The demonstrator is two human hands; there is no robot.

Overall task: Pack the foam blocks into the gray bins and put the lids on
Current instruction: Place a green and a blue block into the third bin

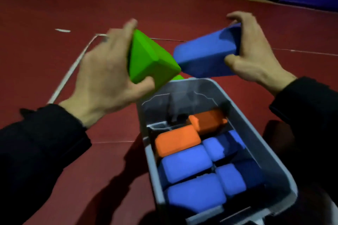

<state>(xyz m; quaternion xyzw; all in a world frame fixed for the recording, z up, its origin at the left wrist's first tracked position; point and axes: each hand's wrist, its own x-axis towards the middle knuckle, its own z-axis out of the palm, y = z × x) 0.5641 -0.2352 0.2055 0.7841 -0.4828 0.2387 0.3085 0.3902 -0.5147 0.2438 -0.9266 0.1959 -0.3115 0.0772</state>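
Above a red floor [201,14], the left hand [108,71] grips a green foam block [150,60] and the right hand [254,51] a blue foam block [203,56], both held over the gray bin's [270,160] far rim. The blocks look light and squashy, best held across broad faces; open room remains only at the bin's far end.

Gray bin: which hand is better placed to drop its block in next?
Probably the right hand: its blue block hangs nearer the gray bin's far open end; the left hand's green block sits off-rim.

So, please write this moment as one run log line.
left hand: holds green block | right hand: holds blue block | gray bin: open, part filled
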